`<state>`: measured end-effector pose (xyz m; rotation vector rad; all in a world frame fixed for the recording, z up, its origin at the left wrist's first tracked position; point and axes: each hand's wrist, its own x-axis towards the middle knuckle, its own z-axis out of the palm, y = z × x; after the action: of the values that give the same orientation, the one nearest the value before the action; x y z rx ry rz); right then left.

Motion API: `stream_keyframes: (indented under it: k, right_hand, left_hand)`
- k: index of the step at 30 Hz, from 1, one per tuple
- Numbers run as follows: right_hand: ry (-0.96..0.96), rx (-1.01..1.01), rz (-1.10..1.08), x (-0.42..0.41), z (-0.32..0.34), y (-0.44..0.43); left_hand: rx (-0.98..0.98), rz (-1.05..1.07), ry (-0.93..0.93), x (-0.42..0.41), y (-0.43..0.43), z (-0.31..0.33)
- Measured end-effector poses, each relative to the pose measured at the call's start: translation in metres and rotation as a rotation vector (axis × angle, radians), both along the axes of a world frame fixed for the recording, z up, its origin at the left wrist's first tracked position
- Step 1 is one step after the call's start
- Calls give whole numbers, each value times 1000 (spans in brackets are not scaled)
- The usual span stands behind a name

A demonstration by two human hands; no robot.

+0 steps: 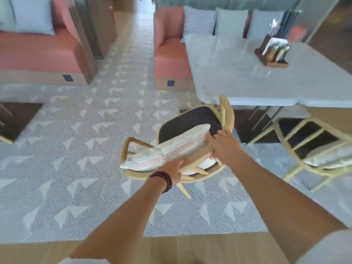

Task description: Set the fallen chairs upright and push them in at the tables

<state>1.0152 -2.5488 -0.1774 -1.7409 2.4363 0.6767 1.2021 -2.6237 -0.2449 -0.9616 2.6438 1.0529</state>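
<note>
The person stands at the near edge of the patterned rug (76, 149) with both arms stretched out to a pale wooden chair (190, 121). The chair sits just off the near left corner of the grey worktop (247, 77), and its frame looks tilted rather than square to the floor. Its dark seat faces up toward the camera, and one curved arm rises in front of the worktop's edge. A white cushion with orange dashes (171, 151) lies slumped across the chair's back rail. The left hand (174, 172), with a dark bead bracelet (163, 179) on its wrist, has its grip clamped round the rail below the cushion. The right hand (223, 147) has its grip clamped on the rail at the cushion's right end, fingers reaching over onto the seat. To the right, a second chair (297, 141) of the same make stands near the worktop's near edge with a pale cushion on it; blur makes it hard to tell whether it is fully upright. On the far right of the worktop stands a wooden napkin holder (272, 54). Beyond the worktop's far left side is a coral bench seat (171, 60) with grey and checked pillows, and another coral sofa (38, 54) stands at far left.
</note>
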Motion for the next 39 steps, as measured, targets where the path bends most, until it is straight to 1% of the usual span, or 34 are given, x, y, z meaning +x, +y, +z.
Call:
stream_keyframes:
  k: [2, 4, 6, 8, 11, 13, 15, 18, 21, 23, 25, 26, 27, 31, 32, 34, 35, 37, 39]
  right_hand:
    - [0, 3, 26, -31, 2, 22]
    - [-5, -11, 37, -59, 4, 43]
    - [-15, -10, 21, -82, 4, 67]
    - [-32, -15, -13, -100, 1, 93]
    - [-148, -57, -158, -119, -5, 137]
    - [-192, -68, -235, -128, -13, 165]
    - [-218, -97, -286, -136, -23, 194]
    - [-306, -197, -390, -142, -43, 237]
    - [-335, -264, -482, -145, -61, 274]
    - [-347, -256, -575, -148, -75, 299]
    - [-367, -181, -640, -150, -87, 323]
    - [-383, -141, -676, -148, -92, 334]
    - [-411, -153, -692, -146, -96, 343]
    - [-446, -488, -621, -143, -116, 364]
    - [-479, -527, -618, -143, -116, 364]
    - [-495, -524, -667, -144, -105, 360]
    - [-514, -497, -713, -144, -102, 360]
    - [-551, -505, -777, -141, -100, 361]
    - [-596, -588, -837, -135, -95, 360]
  left_hand:
    - [1, 41, -45, -17, 11, 2]
    - [-52, 54, -83, -33, 22, 4]
    - [-120, 20, -97, -49, 37, 5]
    - [-215, -59, -118, -66, 53, 6]
    - [-302, -176, -176, -92, 78, 8]
    - [-342, -241, -189, -107, 94, 8]
    - [-387, -296, -153, -118, 110, 10]
    - [-438, -377, -79, -130, 128, 10]
    - [-502, -471, -121, -152, 139, 13]
    - [-559, -551, -158, -171, 150, 18]
    - [-596, -637, -186, -189, 164, 20]
    - [-584, -665, -205, -194, 171, 18]
    - [-554, -675, -211, -197, 177, 15]
    - [-488, -711, -174, -198, 180, 1]
    - [-454, -705, -180, -200, 177, 0]
    - [-377, -699, -202, -203, 175, 1]
    - [-330, -684, -203, -205, 174, 1]
    - [-222, -620, -180, -205, 176, 0]
    - [-79, -499, -130, -203, 177, -1]
